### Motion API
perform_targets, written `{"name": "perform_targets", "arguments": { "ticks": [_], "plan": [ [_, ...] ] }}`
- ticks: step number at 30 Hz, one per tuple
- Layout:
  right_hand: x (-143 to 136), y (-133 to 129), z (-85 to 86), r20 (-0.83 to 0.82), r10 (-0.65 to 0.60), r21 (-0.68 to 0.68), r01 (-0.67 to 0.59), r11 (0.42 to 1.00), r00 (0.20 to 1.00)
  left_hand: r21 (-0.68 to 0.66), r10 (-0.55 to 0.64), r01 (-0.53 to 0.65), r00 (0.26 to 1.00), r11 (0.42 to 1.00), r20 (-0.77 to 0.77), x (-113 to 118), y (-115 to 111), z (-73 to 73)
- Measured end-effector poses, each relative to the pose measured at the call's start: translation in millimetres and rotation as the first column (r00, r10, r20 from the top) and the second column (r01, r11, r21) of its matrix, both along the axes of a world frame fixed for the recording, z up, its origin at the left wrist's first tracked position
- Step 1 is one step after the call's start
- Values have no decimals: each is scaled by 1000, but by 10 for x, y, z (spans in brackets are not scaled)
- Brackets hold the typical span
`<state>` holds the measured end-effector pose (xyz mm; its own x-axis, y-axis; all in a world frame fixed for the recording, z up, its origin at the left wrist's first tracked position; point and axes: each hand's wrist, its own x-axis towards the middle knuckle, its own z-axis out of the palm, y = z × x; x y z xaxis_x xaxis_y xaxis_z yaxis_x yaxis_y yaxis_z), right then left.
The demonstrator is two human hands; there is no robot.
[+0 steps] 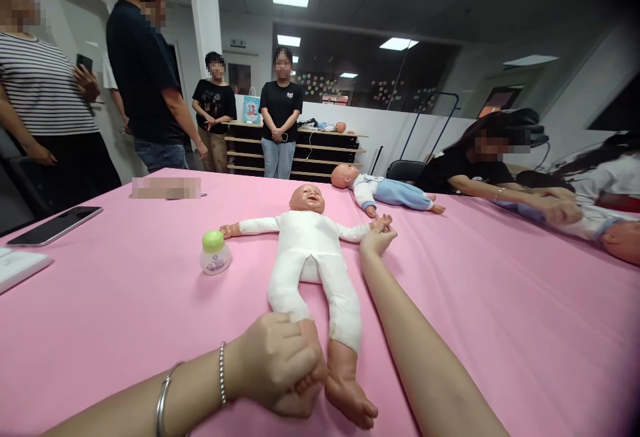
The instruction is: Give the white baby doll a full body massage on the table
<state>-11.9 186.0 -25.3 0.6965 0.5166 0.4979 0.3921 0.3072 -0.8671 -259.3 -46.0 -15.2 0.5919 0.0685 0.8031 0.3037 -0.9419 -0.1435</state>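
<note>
white-bodied doll lies face up, arms spread; left hand grips its foot, right hand its hand.

A pink-covered surface carries a white-suited baby doll lying face up, a green-capped bottle beside its arm, a smartphone at the left edge, and a blue-clad doll farther back.

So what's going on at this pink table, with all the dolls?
A person is handling a baby doll in a white suit that lies on its back on the pink table. The left hand is wrapped around one of the doll's feet, and the right hand holds the doll's outstretched hand. A small green-capped bottle stands beside the doll. Farther along, another person leans over a second doll, while others stand watching.
</note>
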Motion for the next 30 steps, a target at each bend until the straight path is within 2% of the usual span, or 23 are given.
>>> {"name": "perform_targets", "arguments": {
  "ticks": [2, 3, 5, 7, 9, 11, 12, 13, 14, 15, 17, 19, 21, 23, 25, 30],
  "plan": [
    [-122, -40, 148, -49, 1, 78, 3, 997, 999, 7, 46, -47, 994, 999, 98, -59, 13, 135],
    [-203, -66, 228, -38, 57, 131, -52, 990, 998, 5, 71, -72, 989, 997, 132, -90, 31, 193],
    [-392, -127, 362, 78, 258, 193, -268, 944, 963, -31, 149, -145, 973, 989, 177, -149, 98, 268],
    [-576, -193, 425, 243, 458, 129, -496, 858, 855, -128, 260, -239, 947, 962, 188, -195, 210, 276],
    [-715, -248, 412, 415, 604, -21, -657, 754, 680, -254, 356, -310, 921, 916, 156, -233, 355, 224],
    [-794, -281, 361, 554, 667, -167, -719, 675, 498, -344, 400, -345, 911, 873, 100, -268, 503, 145],
    [-813, -288, 335, 595, 674, -211, -724, 657, 438, -363, 406, -354, 911, 862, 76, -285, 565, 110],
    [-820, -289, 314, 616, 672, -230, -722, 653, 412, -364, 410, -362, 910, 858, 63, -301, 609, 86],
    [-817, -284, 298, 617, 665, -224, -716, 662, 421, -349, 416, -370, 907, 861, 63, -315, 632, 75],
    [-804, -274, 287, 598, 652, -195, -704, 683, 467, -320, 421, -377, 904, 869, 80, -324, 630, 80],
    [-742, -237, 268, 490, 598, -88, -647, 757, 634, -228, 398, -362, 907, 904, 140, -321, 550, 129],
    [-624, -178, 234, 310, 470, 29, -502, 864, 827, -99, 307, -292, 931, 951, 198, -284, 391, 193],
    [-449, -105, 171, 104, 278, 75, -286, 955, 955, 14, 182, -189, 962, 982, 202, -215, 210, 224],
    [-244, -33, 79, -63, 84, 53, -81, 995, 994, 59, 89, -99, 984, 993, 157, -130, 66, 195],
    [-51, 17, -25, -180, -50, 19, 54, 998, 982, 69, 25, -30, 997, 997, 75, -49, -8, 113],
    [198, 6, -172, -271, -210, -144, 176, 974, 939, 82, -63, 72, 992, 994, -109, 52, 19, -127]
  ]
}}
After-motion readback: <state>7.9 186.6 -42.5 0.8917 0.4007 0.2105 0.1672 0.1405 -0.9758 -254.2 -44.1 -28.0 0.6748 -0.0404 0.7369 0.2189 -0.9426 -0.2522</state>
